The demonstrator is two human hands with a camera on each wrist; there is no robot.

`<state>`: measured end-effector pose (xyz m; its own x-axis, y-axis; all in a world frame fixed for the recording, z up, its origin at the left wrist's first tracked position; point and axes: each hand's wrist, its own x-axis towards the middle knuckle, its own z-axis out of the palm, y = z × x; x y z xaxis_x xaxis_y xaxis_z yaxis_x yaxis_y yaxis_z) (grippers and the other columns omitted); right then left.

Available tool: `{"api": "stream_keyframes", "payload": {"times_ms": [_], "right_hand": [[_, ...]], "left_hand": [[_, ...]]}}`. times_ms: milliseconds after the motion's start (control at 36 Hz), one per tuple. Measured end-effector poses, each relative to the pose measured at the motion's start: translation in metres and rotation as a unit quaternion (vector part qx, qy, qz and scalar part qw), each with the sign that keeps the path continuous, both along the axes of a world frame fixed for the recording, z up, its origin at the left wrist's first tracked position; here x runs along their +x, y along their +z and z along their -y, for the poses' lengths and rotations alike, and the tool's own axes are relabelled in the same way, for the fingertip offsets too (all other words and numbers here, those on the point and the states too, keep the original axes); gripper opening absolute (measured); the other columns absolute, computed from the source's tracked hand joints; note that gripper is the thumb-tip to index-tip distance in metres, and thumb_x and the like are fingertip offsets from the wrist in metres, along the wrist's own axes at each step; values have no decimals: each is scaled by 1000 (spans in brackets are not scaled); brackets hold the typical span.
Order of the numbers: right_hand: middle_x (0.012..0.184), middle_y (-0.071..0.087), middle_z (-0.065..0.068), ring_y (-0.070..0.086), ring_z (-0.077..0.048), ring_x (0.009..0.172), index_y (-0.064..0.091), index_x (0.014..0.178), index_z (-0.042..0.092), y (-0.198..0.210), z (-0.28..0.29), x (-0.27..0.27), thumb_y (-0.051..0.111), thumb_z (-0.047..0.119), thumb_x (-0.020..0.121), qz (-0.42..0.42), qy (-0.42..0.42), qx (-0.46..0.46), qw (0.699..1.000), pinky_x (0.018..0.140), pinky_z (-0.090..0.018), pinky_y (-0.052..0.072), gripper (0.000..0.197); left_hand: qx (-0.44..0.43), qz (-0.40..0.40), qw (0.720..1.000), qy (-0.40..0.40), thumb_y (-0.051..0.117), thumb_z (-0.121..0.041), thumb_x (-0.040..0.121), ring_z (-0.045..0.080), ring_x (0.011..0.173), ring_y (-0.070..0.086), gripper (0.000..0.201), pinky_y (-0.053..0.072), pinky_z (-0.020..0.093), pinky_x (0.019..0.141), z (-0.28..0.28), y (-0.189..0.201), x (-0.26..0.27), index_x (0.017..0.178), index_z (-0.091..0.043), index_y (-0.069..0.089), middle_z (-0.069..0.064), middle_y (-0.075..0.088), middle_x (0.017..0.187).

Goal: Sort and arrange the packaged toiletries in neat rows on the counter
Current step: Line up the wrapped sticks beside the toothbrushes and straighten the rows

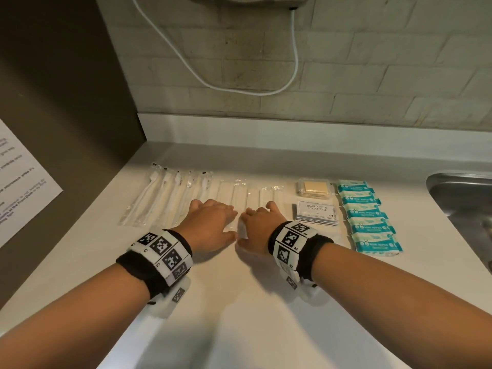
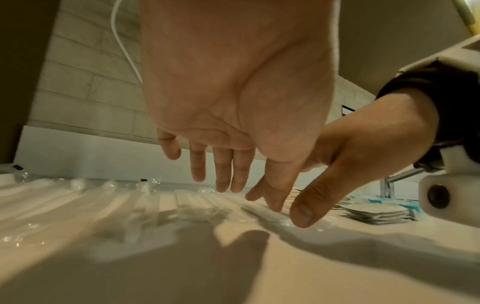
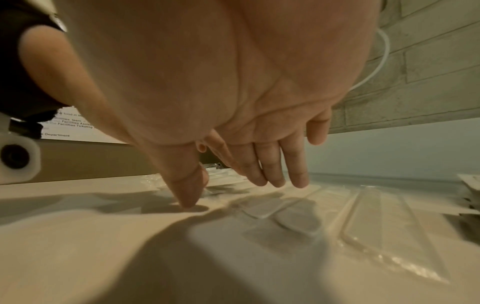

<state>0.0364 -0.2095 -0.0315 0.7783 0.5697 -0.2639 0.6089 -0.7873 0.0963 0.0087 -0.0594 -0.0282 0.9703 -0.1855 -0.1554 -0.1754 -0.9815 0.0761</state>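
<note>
Clear-wrapped white toothbrushes lie side by side at the left of the white counter, with flat clear packets in a row beside them. My left hand and right hand lie palm down, fingers straight, over the near ends of those packets. In the left wrist view the left fingers reach down toward the packets. The right wrist view shows the right fingers above a packet, thumb tip on the counter. Right of the hands sit a soap packet, shampoo sachets and teal wipes packs.
A steel sink lies at the right edge, past the wipes. A dark side panel with a printed notice bounds the left. A white cable hangs on the brick wall behind. The near counter is bare.
</note>
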Motion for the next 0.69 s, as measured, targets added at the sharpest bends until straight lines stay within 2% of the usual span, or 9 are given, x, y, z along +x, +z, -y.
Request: {"api": "stream_keyframes", "payload": {"times_ms": [139, 250, 361, 694], "right_hand": [[143, 44, -3, 42, -24, 130, 36, 143, 14, -3, -9, 6, 42, 50, 92, -3, 13, -3, 1000, 113, -47, 13, 63], [153, 31, -4, 29, -25, 140, 25, 149, 13, -5, -14, 8, 38, 51, 95, -11, 25, -19, 999, 116, -49, 4, 67], [153, 31, -5, 30, -25, 140, 28, 148, 13, -9, -15, 7, 35, 53, 96, -11, 33, -47, 998, 116, -51, 2, 66], [156, 26, -7, 25, -26, 144, 22, 151, 12, -7, -16, 2, 31, 50, 98, -27, 33, -66, 997, 115, -53, -9, 66]], "left_hand": [[7, -1, 999, 45, 45, -42, 98, 17, 145, 23, 54, 16, 40, 113, -10, 2, 11, 149, -26, 37, -6, 35, 156], [68, -32, 996, 37, 35, -36, 102, 20, 150, 13, 47, 13, 44, 116, -15, -3, 13, 147, -23, 37, -4, 30, 159], [84, -31, 996, 21, 31, -36, 103, 20, 150, 12, 47, 12, 44, 116, -19, -8, 7, 148, -22, 35, -5, 27, 160], [73, -34, 997, 16, 31, -39, 103, 21, 150, 12, 48, 12, 45, 116, -22, -12, 1, 149, -25, 33, -6, 24, 161]]}}
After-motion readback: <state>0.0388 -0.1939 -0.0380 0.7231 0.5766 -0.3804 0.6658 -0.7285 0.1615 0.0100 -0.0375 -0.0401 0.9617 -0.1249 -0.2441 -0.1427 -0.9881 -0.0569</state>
